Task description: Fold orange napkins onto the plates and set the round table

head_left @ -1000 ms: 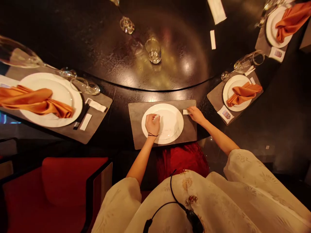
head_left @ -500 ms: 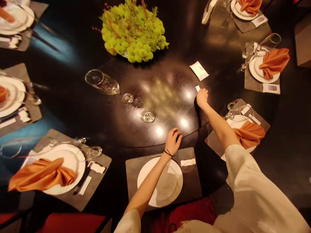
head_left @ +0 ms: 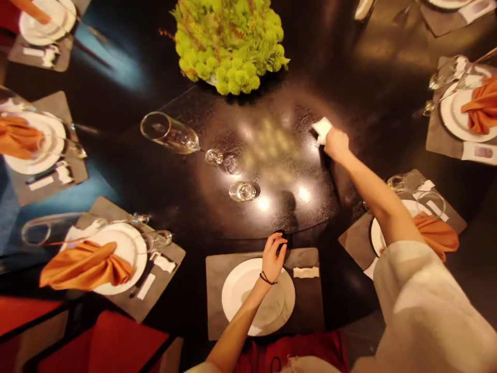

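Dark round table (head_left: pixel 128 176); right hand (head_left: pixel 337 145) pinches white packet (head_left: pixel 322 129), slanted up-left.

Restaurant banquet room: round dark counter (head_left: pixel 116 171) with turntable centre, green floral centrepiece (head_left: pixel 229 44), placemat settings with white plates (head_left: pixel 240 285), folded orange napkins (head_left: pixel 85 267), wine glasses (head_left: pixel 171 133).

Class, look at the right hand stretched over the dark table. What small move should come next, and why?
Probably lift the white packet and draw it back to the near placemat: the right hand seems to pinch it at full stretch, while the left hand rests by the plate.
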The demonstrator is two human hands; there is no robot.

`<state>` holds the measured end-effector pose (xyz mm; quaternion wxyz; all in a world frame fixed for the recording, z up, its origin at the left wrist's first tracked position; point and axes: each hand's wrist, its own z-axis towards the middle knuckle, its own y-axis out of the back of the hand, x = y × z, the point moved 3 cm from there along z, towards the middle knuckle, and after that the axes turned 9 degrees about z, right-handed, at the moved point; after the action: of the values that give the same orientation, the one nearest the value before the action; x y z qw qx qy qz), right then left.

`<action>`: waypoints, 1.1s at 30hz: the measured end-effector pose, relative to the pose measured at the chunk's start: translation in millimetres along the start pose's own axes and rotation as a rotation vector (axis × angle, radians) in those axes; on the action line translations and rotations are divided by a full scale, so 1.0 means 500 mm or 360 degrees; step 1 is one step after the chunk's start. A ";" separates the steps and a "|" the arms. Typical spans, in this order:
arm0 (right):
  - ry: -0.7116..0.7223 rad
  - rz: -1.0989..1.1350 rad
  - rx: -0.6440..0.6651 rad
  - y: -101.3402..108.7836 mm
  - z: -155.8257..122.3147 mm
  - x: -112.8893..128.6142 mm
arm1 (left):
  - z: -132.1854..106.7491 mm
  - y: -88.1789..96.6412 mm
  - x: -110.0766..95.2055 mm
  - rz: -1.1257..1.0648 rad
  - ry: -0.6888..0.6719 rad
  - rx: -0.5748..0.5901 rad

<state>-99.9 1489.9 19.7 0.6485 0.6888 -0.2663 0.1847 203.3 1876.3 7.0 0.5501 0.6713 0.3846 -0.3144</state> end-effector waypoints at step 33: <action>-0.1337 0.1625 0.0009 -0.190 -1.192 0.005 | -0.558 0.234 0.366 0.0815 0.1408 -0.0575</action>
<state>13.7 2082.5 -0.2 0.3186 0.4911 -0.7893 0.1851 396.7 2169.2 -34.6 0.5014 0.7066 0.4514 0.2134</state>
